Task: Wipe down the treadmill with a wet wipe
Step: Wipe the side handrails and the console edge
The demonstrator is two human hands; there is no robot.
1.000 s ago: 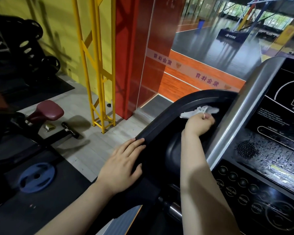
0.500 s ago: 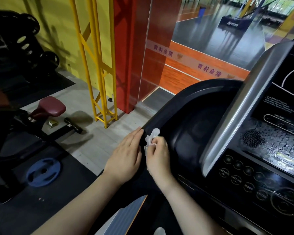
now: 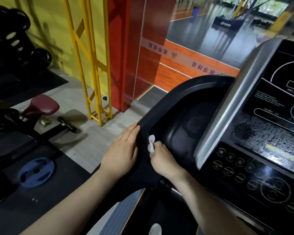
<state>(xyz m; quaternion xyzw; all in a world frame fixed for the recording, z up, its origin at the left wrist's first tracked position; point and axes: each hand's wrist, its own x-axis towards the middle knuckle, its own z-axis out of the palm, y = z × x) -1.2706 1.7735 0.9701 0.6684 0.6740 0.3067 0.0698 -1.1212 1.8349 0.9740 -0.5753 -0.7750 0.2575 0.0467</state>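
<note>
White and limp, the wet wipe (image 3: 151, 144) is light, soft and damp, so it will bunch and slide unless pinched in a wad and pressed flat to the plastic; taking it by the crumpled middle seems best. Going left to right: the left hand (image 3: 121, 152) lies flat with straight fingers on the outer edge of the black side rail (image 3: 161, 107), holding nothing. Just beside it the right hand (image 3: 163, 160) has its grip curled tight round the wipe, against the rail's inner lip, though the fingertips are partly hidden. Smooth, hard treadmill plastic should wipe easily. Further right, the console (image 3: 265, 150) looks streaked, possibly wet. Grey gym floor (image 3: 85, 133) lies beyond.
</note>
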